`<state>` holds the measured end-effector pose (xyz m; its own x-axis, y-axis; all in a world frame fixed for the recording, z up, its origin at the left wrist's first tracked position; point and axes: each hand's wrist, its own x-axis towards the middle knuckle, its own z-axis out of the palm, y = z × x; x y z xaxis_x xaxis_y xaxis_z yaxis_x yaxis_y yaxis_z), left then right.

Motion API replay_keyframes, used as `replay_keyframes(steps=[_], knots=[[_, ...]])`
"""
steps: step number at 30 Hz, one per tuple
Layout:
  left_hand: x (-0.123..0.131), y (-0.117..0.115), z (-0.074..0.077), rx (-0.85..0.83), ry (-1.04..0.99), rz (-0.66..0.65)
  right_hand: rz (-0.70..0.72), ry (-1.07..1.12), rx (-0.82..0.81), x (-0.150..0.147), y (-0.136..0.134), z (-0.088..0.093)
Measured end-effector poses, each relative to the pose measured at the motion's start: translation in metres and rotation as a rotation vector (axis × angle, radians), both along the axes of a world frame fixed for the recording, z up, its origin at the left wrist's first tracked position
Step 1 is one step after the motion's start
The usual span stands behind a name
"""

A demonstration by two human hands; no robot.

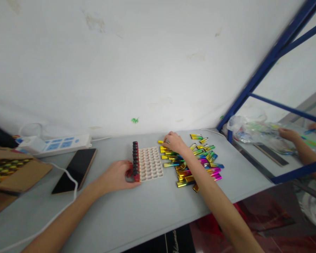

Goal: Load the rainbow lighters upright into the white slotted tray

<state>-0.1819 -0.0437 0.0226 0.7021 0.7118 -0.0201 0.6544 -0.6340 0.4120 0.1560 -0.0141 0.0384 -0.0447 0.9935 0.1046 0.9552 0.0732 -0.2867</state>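
Note:
A white tray with round holes lies on the grey table. Along its left edge stands a row of dark, red-based pieces. My left hand rests beside that row, fingers curled against the tray's near left corner. To the right lies a pile of shiny rainbow-coloured sticks. My right hand reaches over the far left of the pile, fingers closed on a yellow stick.
A black phone and a white power strip with a cable lie at the left, beside a cardboard box. A blue metal frame stands at the right. Beyond it another person's hand works near a plastic bag.

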Motion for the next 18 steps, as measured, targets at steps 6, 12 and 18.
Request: replay_keyframes(steps=[6, 12, 18], knots=[[0.0, -0.001, -0.001, -0.004, -0.007, -0.009, 0.059, 0.055, 0.035, -0.012, 0.01, -0.003], [-0.001, -0.002, -0.002, 0.015, -0.017, 0.001, 0.199, 0.562, 0.177, -0.022, -0.022, 0.0], [-0.001, -0.003, -0.002, 0.018, 0.0, -0.008, -0.004, 0.94, 0.224, -0.049, -0.038, -0.01]])
